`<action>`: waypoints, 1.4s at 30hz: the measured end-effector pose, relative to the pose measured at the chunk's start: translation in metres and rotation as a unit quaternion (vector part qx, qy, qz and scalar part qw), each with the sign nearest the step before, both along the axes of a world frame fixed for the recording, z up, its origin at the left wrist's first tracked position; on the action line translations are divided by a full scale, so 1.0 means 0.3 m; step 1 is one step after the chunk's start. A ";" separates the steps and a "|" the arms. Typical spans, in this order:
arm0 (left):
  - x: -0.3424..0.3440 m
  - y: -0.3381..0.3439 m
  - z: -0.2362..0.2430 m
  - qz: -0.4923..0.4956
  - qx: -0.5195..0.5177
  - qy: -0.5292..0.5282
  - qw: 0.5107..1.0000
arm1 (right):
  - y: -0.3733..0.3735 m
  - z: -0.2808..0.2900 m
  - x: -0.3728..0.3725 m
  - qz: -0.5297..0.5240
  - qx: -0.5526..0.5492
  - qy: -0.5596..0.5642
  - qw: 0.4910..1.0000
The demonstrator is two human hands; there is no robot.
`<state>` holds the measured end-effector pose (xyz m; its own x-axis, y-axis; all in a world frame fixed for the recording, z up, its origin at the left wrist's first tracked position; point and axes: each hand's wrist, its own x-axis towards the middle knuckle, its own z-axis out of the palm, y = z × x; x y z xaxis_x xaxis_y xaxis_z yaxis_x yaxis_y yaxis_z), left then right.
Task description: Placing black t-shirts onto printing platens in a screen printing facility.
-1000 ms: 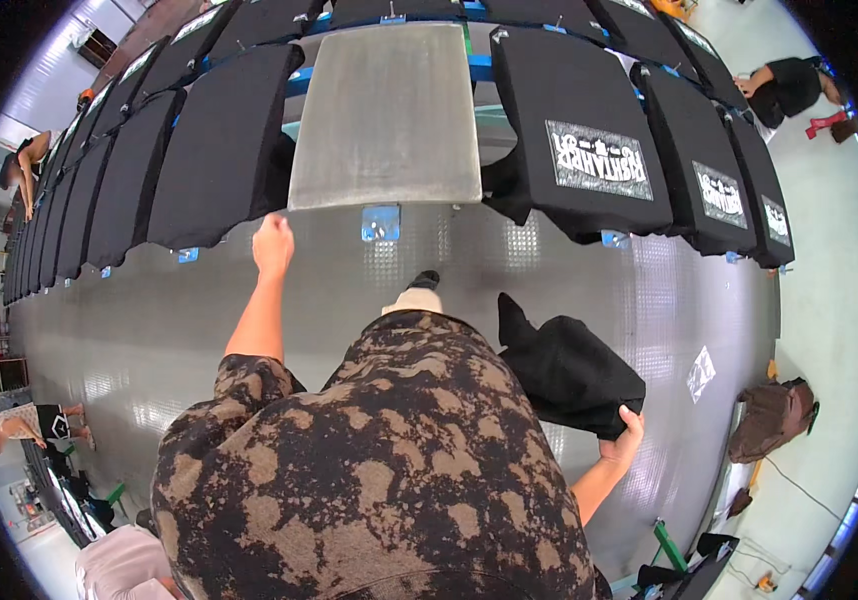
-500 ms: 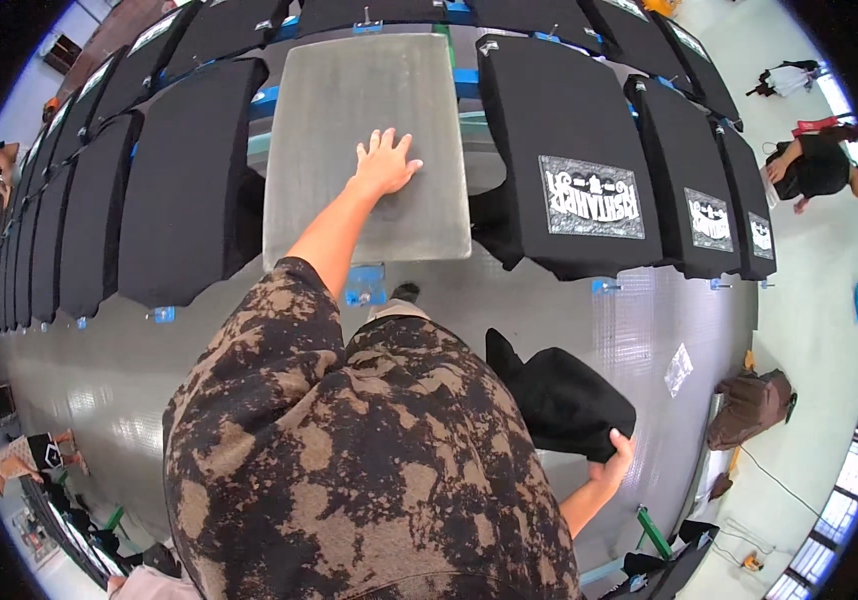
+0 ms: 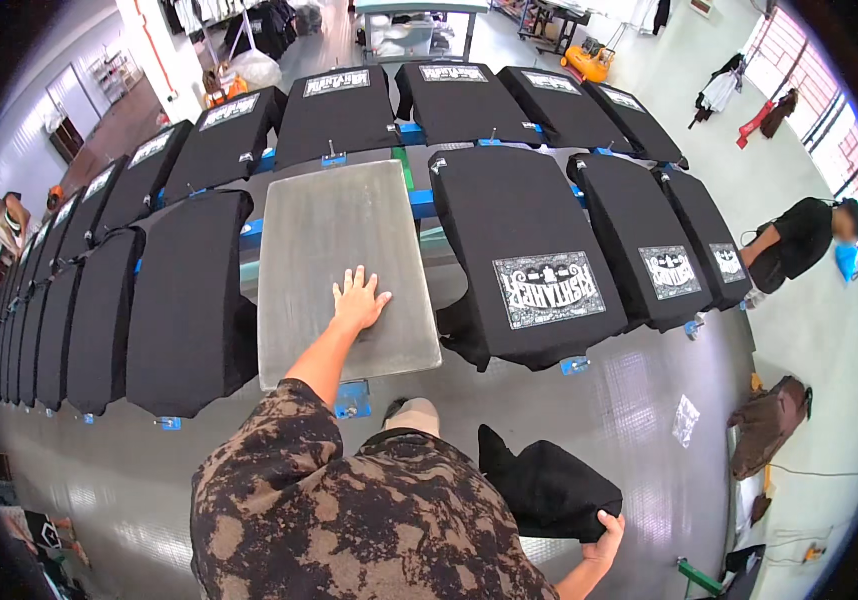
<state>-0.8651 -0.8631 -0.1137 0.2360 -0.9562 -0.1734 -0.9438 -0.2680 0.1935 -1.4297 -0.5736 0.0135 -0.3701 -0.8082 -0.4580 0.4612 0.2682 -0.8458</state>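
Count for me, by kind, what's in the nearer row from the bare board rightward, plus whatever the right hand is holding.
Bare grey board: 1
Black garments with a white print: 3
Black cloth in the right hand: 1
Total: 5
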 end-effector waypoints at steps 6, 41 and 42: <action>0.004 0.030 0.003 0.011 0.020 0.029 0.999 | 0.041 -0.034 -0.010 -0.010 0.020 -0.003 1.000; 0.116 0.046 0.028 -0.018 -0.171 0.090 0.981 | -0.006 0.010 0.054 0.062 0.020 0.012 0.998; 0.109 0.030 0.025 -0.025 -0.143 0.082 0.986 | -0.002 0.013 0.054 0.056 0.036 0.021 0.998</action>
